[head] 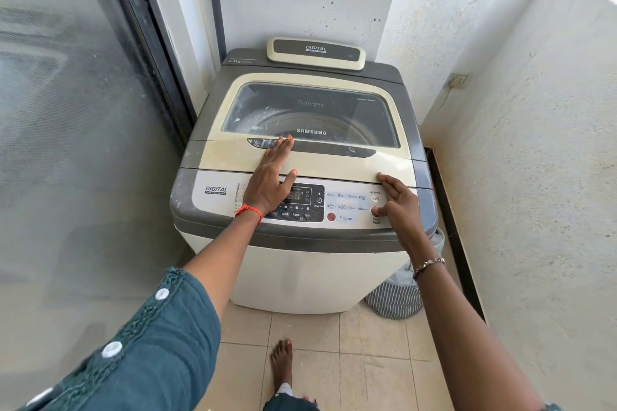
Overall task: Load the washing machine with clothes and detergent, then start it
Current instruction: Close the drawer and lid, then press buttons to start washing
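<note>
A: Where the balcony narrows into a corner, a top-loading washing machine [302, 177] stands on the tiled floor [337, 354], its lid [300, 160] shut flat. Drum dimly seen through the lid's window [310, 113]; whether clothes lie inside, cannot tell.

B: Hands?

A: Left hand [272, 177] lies palm down, fingers straight and pressed together, across the front of the lid, its fingertips at the grey handle recess [314, 147], its thumb out over the edge of the control panel [293, 202]. It grips nothing. Orange thread at that wrist, teal sleeve [150, 340] further up the arm.

B: And the right?

A: Right hand [397, 198] rests on the panel's right end, fingers loosely spread. One finger sits on the red Start/Pause button [374, 210], the forefinger reaches to the lid's front edge. Bracelet at the wrist.

B: Panel reading?

A: Dark display, digits unlit or too faint to read. A second red button [331, 217] sits beside the word Program.

B: Surroundings?

A: Striped laundry bag [395, 299] on the floor, just beside the machine's right flank. Glass door [66, 110] to the left. One bare foot [281, 364] on the tiles.
</note>
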Demonstrator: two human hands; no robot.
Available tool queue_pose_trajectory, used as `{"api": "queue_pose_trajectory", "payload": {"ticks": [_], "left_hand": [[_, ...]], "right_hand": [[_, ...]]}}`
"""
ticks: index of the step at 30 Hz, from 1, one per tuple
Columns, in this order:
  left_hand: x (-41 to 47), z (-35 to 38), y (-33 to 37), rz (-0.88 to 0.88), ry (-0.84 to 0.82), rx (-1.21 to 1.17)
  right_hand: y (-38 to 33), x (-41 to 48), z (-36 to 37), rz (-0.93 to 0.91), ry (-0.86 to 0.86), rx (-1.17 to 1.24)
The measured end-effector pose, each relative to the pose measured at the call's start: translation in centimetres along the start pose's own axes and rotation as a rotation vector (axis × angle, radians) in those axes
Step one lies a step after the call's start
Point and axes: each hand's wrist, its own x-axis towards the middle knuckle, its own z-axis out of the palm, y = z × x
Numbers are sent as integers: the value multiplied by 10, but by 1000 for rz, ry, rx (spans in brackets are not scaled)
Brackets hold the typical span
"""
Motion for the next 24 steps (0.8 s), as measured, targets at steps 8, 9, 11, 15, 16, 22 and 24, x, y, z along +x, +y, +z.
{"api": "queue_pose_trajectory", "payload": {"ticks": [8,9,11,15,16,22,24], "left_hand": [[-1,-1,1,-8,-16,14],[-1,-2,2,-8,-19,19],[-2,-1,1,-12,-28,30],[-2,-1,2,-9,-32,53],[-2,0,2,-8,-32,53],[-2,-1,1,-4,-35,50],[-1,0,-1,-4,-37,39]], "right_hand": [[-2,-2,2,-16,-1,-28],[-2,-2,2,-22,2,-41],[-1,-3,2,-32,-1,-71],[3,-4,1,-77,-14,-119],[4,-5,1,-84,-17,-124],[12,-5,-2,-154,-35,-251],[14,-6,0,-171,-34,-290]]}}
